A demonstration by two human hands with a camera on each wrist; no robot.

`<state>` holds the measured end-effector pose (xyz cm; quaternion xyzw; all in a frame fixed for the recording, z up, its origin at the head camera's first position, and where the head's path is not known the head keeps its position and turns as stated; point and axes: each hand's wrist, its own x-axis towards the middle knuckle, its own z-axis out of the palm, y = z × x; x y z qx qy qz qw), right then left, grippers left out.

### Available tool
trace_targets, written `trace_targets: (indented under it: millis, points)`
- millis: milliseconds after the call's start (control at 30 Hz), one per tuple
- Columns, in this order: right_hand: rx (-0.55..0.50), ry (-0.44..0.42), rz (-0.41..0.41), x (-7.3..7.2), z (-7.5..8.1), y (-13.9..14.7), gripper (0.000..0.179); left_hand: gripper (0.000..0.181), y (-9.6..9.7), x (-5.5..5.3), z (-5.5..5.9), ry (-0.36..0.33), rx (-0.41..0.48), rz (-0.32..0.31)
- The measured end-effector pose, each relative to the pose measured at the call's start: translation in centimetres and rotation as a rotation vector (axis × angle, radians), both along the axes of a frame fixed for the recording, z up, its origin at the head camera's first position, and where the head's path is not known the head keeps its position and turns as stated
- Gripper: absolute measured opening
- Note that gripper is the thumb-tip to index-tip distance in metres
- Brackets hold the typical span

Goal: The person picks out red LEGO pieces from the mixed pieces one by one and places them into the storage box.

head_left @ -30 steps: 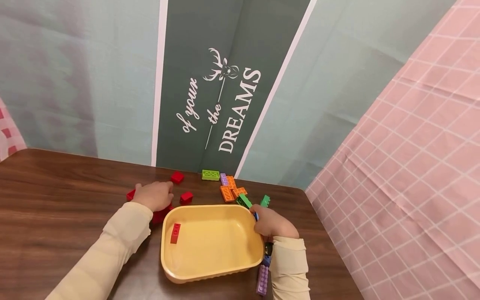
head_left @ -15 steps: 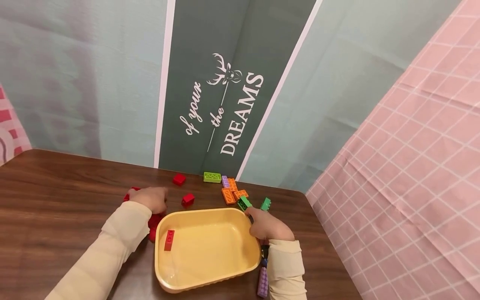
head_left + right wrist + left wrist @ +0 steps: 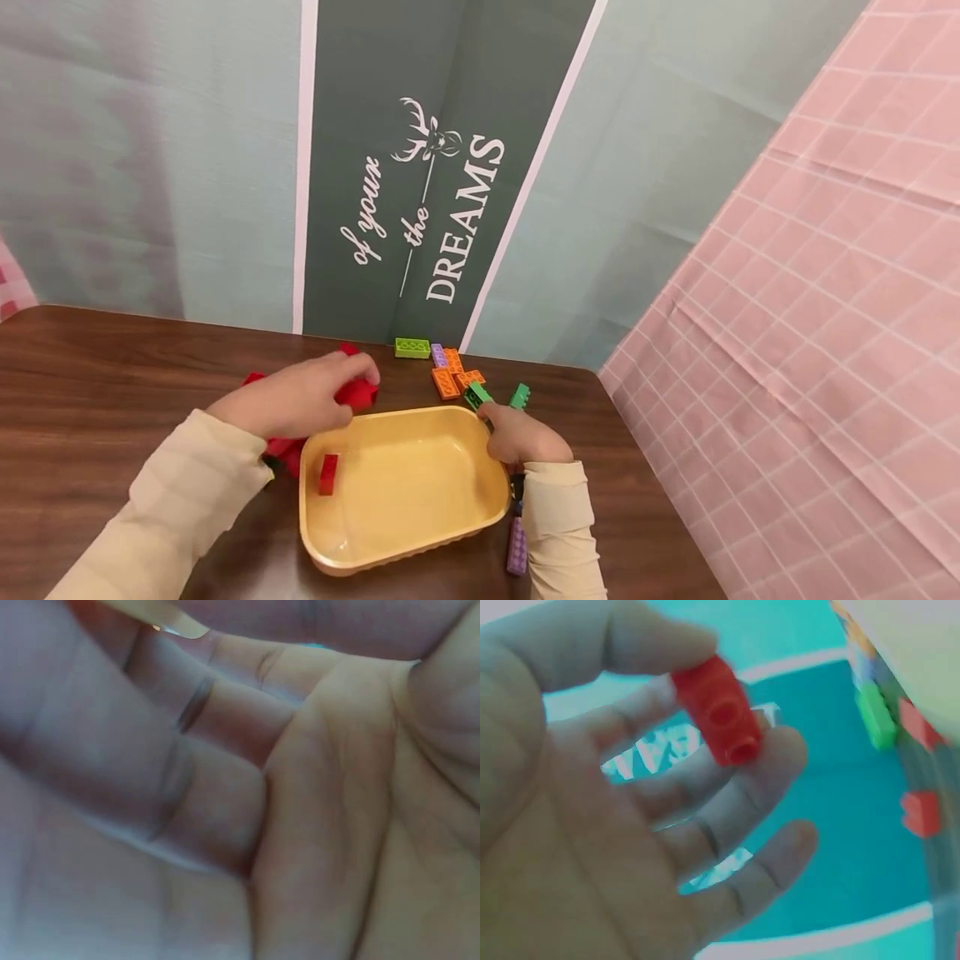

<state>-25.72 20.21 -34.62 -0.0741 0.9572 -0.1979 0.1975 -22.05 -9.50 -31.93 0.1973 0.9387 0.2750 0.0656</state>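
My left hand (image 3: 303, 393) is raised near the back left corner of a yellow plastic tub (image 3: 408, 540). Between its thumb and fingertips it pinches a small red toy brick (image 3: 718, 712), studs showing in the left wrist view. At the tub's right end my right hand (image 3: 525, 435) grips the rim, its fingers curled in the right wrist view. One red brick (image 3: 328, 474) lies inside the tub at the left. More red bricks (image 3: 287, 454) lie on the table beside the tub, partly covered by my left hand and sleeve.
Behind the tub lie a lime brick (image 3: 412, 348), several orange bricks (image 3: 446, 383) and a small purple one. Green bricks (image 3: 519, 397) sit near my right hand. A long purple brick (image 3: 517, 547) lies right of the tub. A printed curtain (image 3: 360, 300) hangs at the table's back edge.
My left hand has come up from the red bricks on the left and moved right toward the tub, now with a red brick pinched. My right hand keeps its grip on the tub.
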Motion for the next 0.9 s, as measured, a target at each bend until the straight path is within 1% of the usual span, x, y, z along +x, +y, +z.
trace_targets:
  millis: [67, 100, 167, 233, 300, 333, 467, 667, 900]
  points:
    - [-0.005, -0.006, 0.006, -0.2, 0.0, -0.3, 0.049, 0.048, 0.8, 1.2, 0.0, 0.002, -0.052, -0.028]
    - [-0.007, -0.010, 0.009, -0.3, 0.0, -0.4, 0.049, 0.042, 1.3, 1.8, -0.1, 0.010, -0.083, -0.045]
    - [-0.005, -0.013, 0.015, -0.4, 0.0, -0.7, 0.050, 0.031, 2.1, 2.9, -0.7, 0.030, -0.151, -0.074]
    - [0.001, -0.009, 0.020, -0.6, 0.1, -0.9, 0.050, 0.023, 2.6, 3.8, -1.4, 0.051, -0.220, -0.088]
    - [0.010, -0.003, 0.027, -0.7, 0.2, -1.2, 0.050, 0.024, 2.8, 4.3, -2.1, 0.077, -0.278, -0.089]
    - [0.015, 0.000, 0.033, -0.8, 0.3, -1.4, 0.050, 0.024, 2.9, 4.4, -2.4, 0.087, -0.303, -0.085]
    - [0.025, 0.000, 0.058, -0.9, 0.5, -2.0, 0.049, 0.024, 2.8, 4.6, -2.9, 0.072, -0.357, -0.064]
    - [0.030, -0.002, 0.057, -1.0, 0.7, -2.4, 0.050, 0.023, 2.9, 4.8, -3.3, -0.008, -0.390, -0.044]
    - [0.033, 0.002, 0.057, -1.1, 0.7, -2.6, 0.052, 0.021, 3.2, 4.9, -3.6, -0.040, -0.422, -0.033]
